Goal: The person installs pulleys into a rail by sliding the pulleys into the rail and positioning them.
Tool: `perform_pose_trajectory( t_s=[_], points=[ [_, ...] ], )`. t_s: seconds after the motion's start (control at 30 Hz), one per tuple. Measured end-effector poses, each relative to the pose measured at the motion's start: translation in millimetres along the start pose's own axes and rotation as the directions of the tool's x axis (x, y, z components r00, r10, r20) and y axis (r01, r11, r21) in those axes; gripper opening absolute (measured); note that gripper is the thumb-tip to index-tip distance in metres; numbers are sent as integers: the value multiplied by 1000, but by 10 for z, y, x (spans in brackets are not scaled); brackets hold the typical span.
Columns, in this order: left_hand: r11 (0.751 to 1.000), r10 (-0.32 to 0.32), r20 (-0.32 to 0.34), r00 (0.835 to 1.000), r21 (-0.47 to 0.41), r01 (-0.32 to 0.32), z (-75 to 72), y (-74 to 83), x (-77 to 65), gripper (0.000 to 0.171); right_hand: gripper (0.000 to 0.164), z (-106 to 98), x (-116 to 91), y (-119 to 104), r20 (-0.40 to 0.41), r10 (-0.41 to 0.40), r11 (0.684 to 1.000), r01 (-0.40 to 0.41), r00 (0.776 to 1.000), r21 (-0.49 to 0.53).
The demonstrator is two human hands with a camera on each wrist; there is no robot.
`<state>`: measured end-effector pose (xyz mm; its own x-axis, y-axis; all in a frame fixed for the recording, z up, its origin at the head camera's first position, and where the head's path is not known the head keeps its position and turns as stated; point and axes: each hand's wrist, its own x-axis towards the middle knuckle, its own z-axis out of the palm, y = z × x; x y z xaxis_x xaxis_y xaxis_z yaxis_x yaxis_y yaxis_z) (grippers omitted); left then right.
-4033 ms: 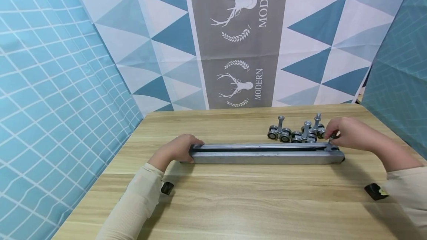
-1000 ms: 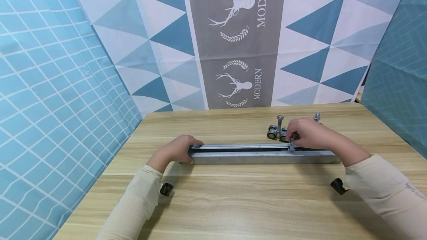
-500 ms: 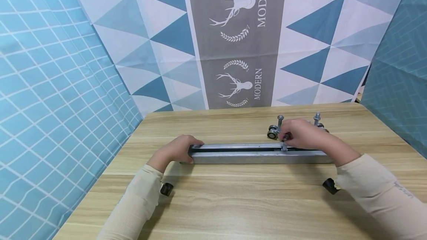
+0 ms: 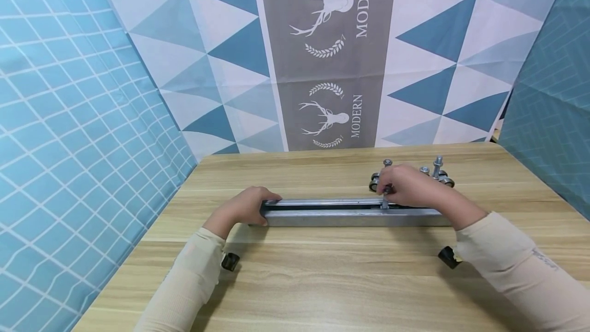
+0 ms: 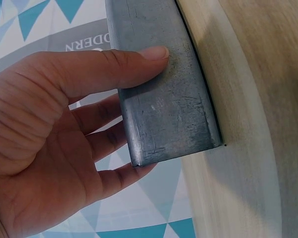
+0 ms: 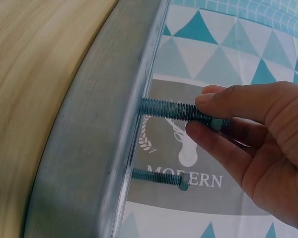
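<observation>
A grey metal channel rail lies across the wooden table, its long slot facing up. My left hand grips its left end; in the left wrist view the thumb lies on the near side wall, with the fingers behind. My right hand pinches a threaded bolt between thumb and fingers just below its hex head. This bolt stands up out of the slot, right of the rail's middle. What it joins inside the rail is hidden.
Behind the rail, partly covered by my right hand, are several roller trolleys with upright bolts, among them a left one and a right one. Small black pieces show beside both sleeves. A patterned cloth hangs behind the table.
My right hand has slid the bolt leftward along the slot from the rail's right end, more slowly in the last second. My left hand and the rail stay in place.
</observation>
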<state>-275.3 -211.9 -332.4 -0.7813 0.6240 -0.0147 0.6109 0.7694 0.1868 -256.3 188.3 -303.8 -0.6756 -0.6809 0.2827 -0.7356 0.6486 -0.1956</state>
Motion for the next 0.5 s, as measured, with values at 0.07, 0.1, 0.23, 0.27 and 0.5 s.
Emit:
perform_pose_trajectory(
  t_s=[0.07,0.1,0.23,0.27,0.5],
  points=[
    [1000,-3,1,1000,2,3,2,-3,4,66,18,9,13,-6,-3,-5,1000,5,1000,-7],
    [1000,-6,2,1000,1,6,2,-3,4,66,18,15,21,-8,-2,-9,1000,9,1000,-9],
    [1000,-14,4,1000,0,14,-1,-1,2,66,18,40,54,-16,3,-8,1000,8,1000,-13],
    [1000,-12,3,1000,-1,12,-1,1,2,66,18,45,63,-21,5,-9,1000,9,1000,-12],
    [1000,-14,3,1000,-8,14,-2,4,1,66,19,72,131,-69,11,6,1000,-6,1000,5]
  ],
)
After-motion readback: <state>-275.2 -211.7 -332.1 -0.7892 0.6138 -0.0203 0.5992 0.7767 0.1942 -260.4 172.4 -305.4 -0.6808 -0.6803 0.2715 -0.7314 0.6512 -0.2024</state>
